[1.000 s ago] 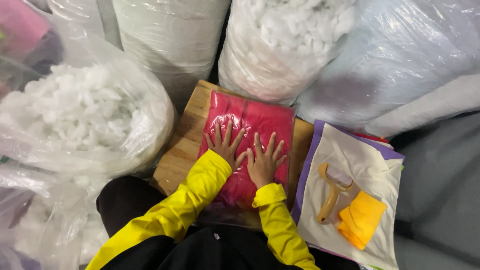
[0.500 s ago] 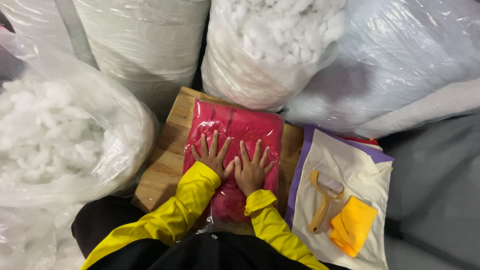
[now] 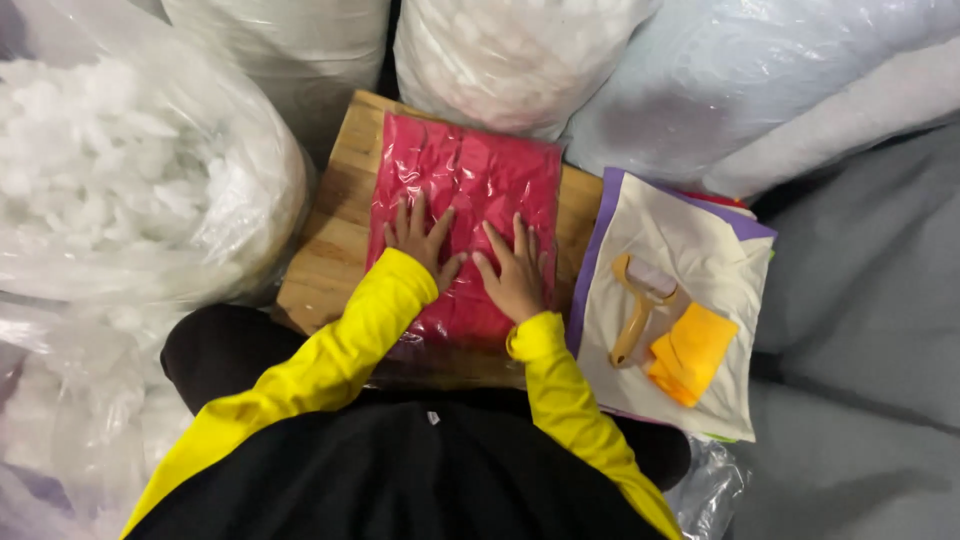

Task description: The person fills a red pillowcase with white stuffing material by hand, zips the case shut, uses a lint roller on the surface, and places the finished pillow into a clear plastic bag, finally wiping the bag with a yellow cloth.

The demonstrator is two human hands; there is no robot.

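Red cloth in clear plastic (image 3: 468,190) is lying on the wooden worktop (image 3: 330,250), long axis running twelve to six; left hand (image 3: 418,240) and right hand (image 3: 515,275) are pressing flat, fingers spread, gripping nothing.

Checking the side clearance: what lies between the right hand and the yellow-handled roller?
In the head view, right hand rests on the red plastic-wrapped pack; toward the roller lie a wooden board strip and cream fabric.

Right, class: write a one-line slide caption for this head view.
Both hands, left hand and right hand, flat on a red bagged cloth.
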